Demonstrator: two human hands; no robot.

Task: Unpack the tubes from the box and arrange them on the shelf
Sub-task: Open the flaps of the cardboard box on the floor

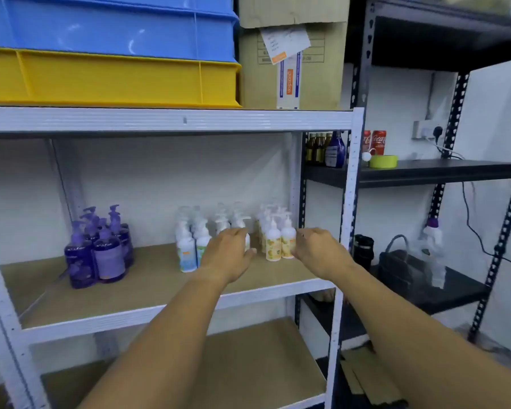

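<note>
The left hand's fingers (239, 233) curl loosely round a white pump bottle (246, 240) standing in the middle cluster on the shelf; the bottle is mostly hidden behind the hand, so how firm the hold is cannot be told. The left hand (229, 255) lies palm down above the board. The right hand (317, 250) reaches in beside it, its fingers bent and relaxed just right of two smooth white bottles with yellow labels (281, 242); whether they touch the nearer bottle is unclear, and it holds nothing that shows.

These small plastic bottles (189, 246), rounded and topped with pump heads, stand upright in tight rows at the right half of the shelf (148, 278), a matte brown board in a white metal frame. Well to the left stands a group of glossy purple pump bottles (98, 255). Above, a yellow plastic crate (109, 78) carries a blue crate (109, 25), beside a cardboard box (307, 69). A black rack (425, 172) stands to the right.
</note>
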